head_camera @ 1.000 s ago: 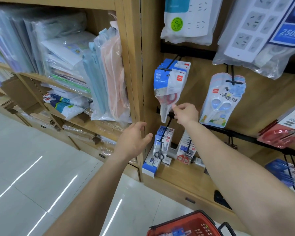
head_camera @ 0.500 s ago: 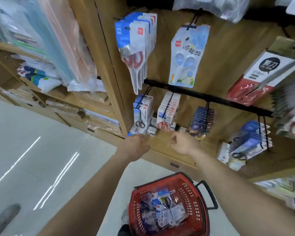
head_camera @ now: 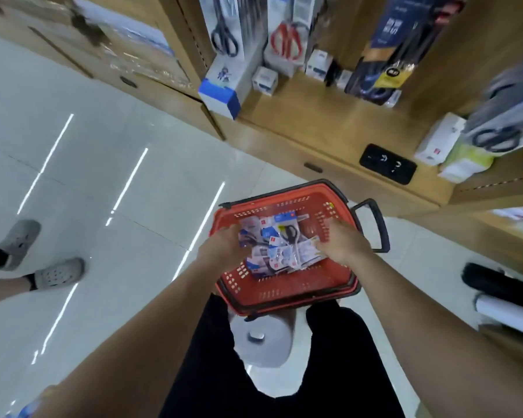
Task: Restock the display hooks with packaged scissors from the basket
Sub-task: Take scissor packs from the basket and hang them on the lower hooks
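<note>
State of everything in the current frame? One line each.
basket: upright, part full.
packs: loose pile in basket, black-handled scissors on top.
left hand: on the pile's left side, grip unclear.
right hand: on the pile's right side, grip unclear.
handle: sticking out right, not held.
shelf packs: upright at shelf back, blurred.

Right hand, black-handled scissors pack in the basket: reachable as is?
Probably yes. The black-handled scissors pack lies uncovered on top of the pile, beside the right hand inside the basket; nothing sits between them.
</note>
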### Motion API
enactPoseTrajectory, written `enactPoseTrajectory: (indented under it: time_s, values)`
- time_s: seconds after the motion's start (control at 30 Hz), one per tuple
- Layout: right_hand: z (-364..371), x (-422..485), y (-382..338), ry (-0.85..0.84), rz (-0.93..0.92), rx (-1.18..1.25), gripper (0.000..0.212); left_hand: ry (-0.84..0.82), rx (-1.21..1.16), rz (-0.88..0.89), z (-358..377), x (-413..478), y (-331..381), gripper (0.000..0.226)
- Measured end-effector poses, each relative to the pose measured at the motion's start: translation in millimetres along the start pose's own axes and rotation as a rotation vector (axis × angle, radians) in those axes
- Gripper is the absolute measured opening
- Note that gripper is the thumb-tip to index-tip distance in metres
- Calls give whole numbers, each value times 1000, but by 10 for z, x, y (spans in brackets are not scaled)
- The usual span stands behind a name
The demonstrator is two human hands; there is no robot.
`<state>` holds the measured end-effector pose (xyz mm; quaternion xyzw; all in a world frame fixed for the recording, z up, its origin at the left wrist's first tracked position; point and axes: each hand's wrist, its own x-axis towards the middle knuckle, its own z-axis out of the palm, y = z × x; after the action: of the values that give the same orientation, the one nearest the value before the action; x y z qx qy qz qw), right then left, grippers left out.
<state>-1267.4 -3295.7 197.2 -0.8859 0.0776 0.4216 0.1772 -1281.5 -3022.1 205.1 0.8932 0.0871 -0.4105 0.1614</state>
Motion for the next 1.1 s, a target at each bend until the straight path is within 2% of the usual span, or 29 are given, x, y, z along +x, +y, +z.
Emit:
enactPoseTrajectory:
  time_s: [0.27,0.43,0.53,0.6,0.67,0.77,0.9,1.03,1.1]
  values:
    - [1513,1548,438,-31,128,177,72,-34,-55,-35,1280,1476,-583,58]
    - [2414,2668,714,-49,176,216,84,-1,-209,-143,2228,2447,-779,86]
    - [2771,3267,808,-40,166,281,92,83,-355,-249,2690,2845,-879,110]
    - [2944,3617,857,-31,165,342,105,172,-476,-330,2908,3046,-936,120]
    - [3059,3856,856,-27,174,436,122,232,-563,-377,3078,3203,-982,114]
    - [3166,4079,827,5,136,618,105,284,-712,-342,3271,3394,-1010,89]
    - [3136,4235,802,72,86,670,101,349,-912,-340,3297,3596,-1038,73]
    - [3038,4282,730,54,-5,513,73,403,-921,-298,3353,3659,-962,52]
    - [2973,4257,671,51,-3,320,66,364,-885,-293,3427,3680,-914,29]
